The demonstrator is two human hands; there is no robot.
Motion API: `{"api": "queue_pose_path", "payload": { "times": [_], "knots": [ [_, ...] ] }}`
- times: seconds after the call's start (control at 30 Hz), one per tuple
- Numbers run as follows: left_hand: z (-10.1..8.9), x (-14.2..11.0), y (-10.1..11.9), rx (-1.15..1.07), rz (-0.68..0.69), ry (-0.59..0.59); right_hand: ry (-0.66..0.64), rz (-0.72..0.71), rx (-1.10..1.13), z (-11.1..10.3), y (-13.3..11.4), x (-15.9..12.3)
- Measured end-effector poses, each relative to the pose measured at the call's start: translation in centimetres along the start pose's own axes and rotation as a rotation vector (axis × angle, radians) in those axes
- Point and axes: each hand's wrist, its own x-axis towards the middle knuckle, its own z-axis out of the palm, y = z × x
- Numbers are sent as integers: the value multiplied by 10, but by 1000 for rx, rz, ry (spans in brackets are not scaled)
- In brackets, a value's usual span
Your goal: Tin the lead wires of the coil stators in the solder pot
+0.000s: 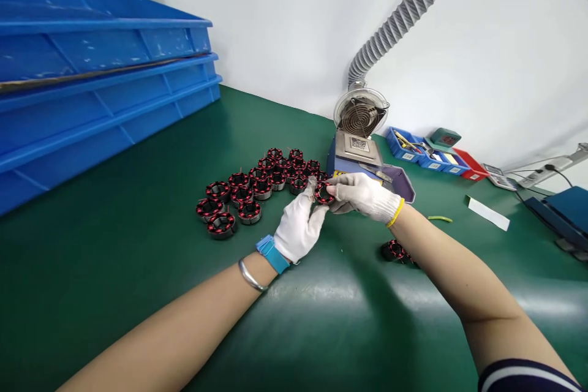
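Between my two white-gloved hands is a motor stator, a black ring with red windings. My left hand grips its left side, thumb and fingers closed. From the right, my right hand pinches the same ring. Several like stators stand in a cluster on the green table, to the left of and behind my hands. Beneath my right forearm lie further stators, partly covered by the arm. The fingertips hide parts of the held ring.
Stacked blue crates line the left side. Behind my hands stands a blue machine with a fan and grey hose. A purple tray, small blue bins, a red bin and a white strip are at right.
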Motion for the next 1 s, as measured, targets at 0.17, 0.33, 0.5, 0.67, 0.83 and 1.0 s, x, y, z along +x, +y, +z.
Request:
{"api": "queue_pose_path", "payload": {
  "times": [0.17, 0.33, 0.5, 0.67, 0.83, 1.0],
  "knots": [
    [3, 5, 3, -4, -138, 82, 244, -172, -12, -16, 2, 10],
    [2, 8, 7, -63, -199, 77, 385, -448, -207, -29, 7, 18],
    [0, 9, 8, -67, -209, 91, 293, -437, -253, -7, 16, 6],
    [-2, 5, 0, 0, -43, 147, 275, -391, -232, 9, 20, 0],
    [-5, 3, -2, -118, 3, 128, 284, -390, -260, -4, 12, -3],
    [-4, 9, -1, 58, -61, 139, 469, -373, -440, -33, -5, 4]
  ]
}}
